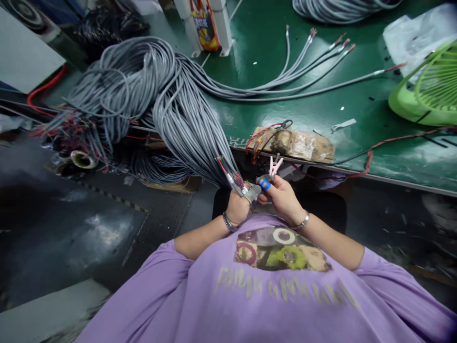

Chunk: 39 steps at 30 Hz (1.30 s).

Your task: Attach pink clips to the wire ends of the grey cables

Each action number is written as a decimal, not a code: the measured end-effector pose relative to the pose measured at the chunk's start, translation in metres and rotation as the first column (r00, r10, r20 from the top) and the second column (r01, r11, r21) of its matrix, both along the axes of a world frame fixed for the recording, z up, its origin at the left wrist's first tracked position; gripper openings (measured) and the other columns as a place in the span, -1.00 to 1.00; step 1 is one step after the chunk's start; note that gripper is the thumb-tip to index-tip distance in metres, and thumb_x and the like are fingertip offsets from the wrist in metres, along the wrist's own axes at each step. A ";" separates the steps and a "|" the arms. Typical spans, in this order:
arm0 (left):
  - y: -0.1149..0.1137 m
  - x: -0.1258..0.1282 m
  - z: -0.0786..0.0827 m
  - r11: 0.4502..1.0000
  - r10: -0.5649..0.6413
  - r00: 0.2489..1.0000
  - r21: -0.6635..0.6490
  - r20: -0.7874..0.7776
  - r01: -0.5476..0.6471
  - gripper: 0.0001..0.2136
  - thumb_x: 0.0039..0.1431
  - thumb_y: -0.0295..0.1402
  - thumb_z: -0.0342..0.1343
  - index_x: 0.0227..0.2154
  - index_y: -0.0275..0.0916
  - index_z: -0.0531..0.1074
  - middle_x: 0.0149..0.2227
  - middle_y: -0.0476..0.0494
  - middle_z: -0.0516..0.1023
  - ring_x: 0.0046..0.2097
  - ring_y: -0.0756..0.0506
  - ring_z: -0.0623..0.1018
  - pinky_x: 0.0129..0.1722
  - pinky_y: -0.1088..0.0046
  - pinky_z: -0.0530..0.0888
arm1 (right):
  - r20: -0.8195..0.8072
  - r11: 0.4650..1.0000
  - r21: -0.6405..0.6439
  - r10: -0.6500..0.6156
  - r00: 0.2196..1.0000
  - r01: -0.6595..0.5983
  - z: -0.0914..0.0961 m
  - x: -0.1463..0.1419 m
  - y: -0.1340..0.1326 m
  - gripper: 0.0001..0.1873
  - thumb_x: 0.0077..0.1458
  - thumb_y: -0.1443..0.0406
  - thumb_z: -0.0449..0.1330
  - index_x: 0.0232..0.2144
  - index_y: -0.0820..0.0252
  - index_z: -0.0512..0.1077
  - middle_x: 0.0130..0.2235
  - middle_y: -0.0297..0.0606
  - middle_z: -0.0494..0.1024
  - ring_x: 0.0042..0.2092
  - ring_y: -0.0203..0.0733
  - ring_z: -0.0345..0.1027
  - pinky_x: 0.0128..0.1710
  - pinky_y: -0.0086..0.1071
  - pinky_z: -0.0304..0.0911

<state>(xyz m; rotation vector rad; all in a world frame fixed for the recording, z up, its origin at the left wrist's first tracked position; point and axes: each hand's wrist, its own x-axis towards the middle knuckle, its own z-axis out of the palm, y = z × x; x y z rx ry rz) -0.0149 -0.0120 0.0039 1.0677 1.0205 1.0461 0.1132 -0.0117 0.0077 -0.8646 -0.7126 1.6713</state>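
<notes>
Head view: grey cable bundle [193,114] droops over the surface [257,121] edge. Left hand [238,208] is curled round the bundle's stripped wire ends [238,181]. Right hand [284,199], just right of the bundle's ends, pinches a small grey piece [264,178], can't identify; pink clip [274,166] beside it. Step looks like wire-end handling; next move calls for steady left grip.

Surface [233,119], middle: open strip between loose cables [250,92] and brown block [310,146]; one white scrap [344,125] in it.
Left side: blocked by heaped cable bundle [193,109], draped over the front edge to the left hand [238,207].
Front edge: block; pink clothespin [274,167] close by right hand [286,197].
Right side: green fan [410,102], trailing wire [369,162].
Rear: white stand [223,28]; open green to its right.
</notes>
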 end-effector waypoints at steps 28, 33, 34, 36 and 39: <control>-0.002 0.007 -0.009 0.985 0.159 0.987 -0.065 0.016 -0.158 -0.70 0.01 -0.09 0.25 -0.54 -0.25 0.47 -0.59 -0.07 0.56 -0.46 -0.09 0.61 -0.48 0.46 0.53 | 0.021 0.998 -0.023 0.061 0.998 -0.060 0.007 0.010 -0.001 -0.65 -0.09 0.16 0.39 -0.49 0.18 0.29 -0.64 -0.44 0.37 -0.58 -0.33 0.26 -0.54 -0.43 0.09; -0.001 0.007 -0.010 0.983 0.175 0.985 -0.054 0.008 -0.174 -0.71 0.03 -0.11 0.24 -0.54 -0.26 0.47 -0.59 -0.08 0.56 -0.47 -0.09 0.61 -0.48 0.46 0.53 | 0.072 0.995 -0.097 -0.011 0.997 0.018 0.008 0.009 -0.003 -0.64 -0.14 0.17 0.40 -0.51 0.19 0.29 -0.64 -0.40 0.40 -0.58 -0.36 0.24 -0.56 -0.47 0.00; -0.001 0.007 -0.010 0.983 0.177 0.984 -0.056 0.002 -0.176 -0.70 0.03 -0.10 0.24 -0.54 -0.26 0.47 -0.59 -0.09 0.56 -0.46 -0.09 0.61 -0.48 0.46 0.53 | 0.079 0.994 -0.101 -0.023 0.997 0.031 0.007 0.009 -0.003 -0.65 -0.15 0.18 0.40 -0.52 0.19 0.30 -0.65 -0.41 0.39 -0.59 -0.37 0.23 -0.56 -0.48 -0.01; -0.001 0.006 -0.009 0.982 0.175 0.985 -0.064 -0.005 -0.175 -0.69 0.03 -0.09 0.23 -0.56 -0.27 0.46 -0.60 -0.09 0.55 -0.46 -0.09 0.61 -0.47 0.47 0.53 | 0.095 0.993 -0.109 -0.036 0.995 0.047 0.005 0.010 -0.004 -0.67 -0.18 0.20 0.40 -0.55 0.21 0.32 -0.66 -0.45 0.35 -0.60 -0.40 0.18 -0.57 -0.49 -0.02; -0.001 0.006 -0.005 0.979 0.175 0.984 -0.111 0.029 -0.171 -0.69 0.01 -0.10 0.24 -0.56 -0.27 0.44 -0.63 -0.07 0.52 -0.52 -0.06 0.57 -0.51 0.49 0.50 | 0.095 0.988 -0.141 -0.051 0.994 0.064 -0.001 0.017 -0.003 -0.71 -0.23 0.24 0.41 -0.56 0.21 0.36 -0.66 -0.48 0.31 -0.60 -0.43 0.10 -0.58 -0.49 0.03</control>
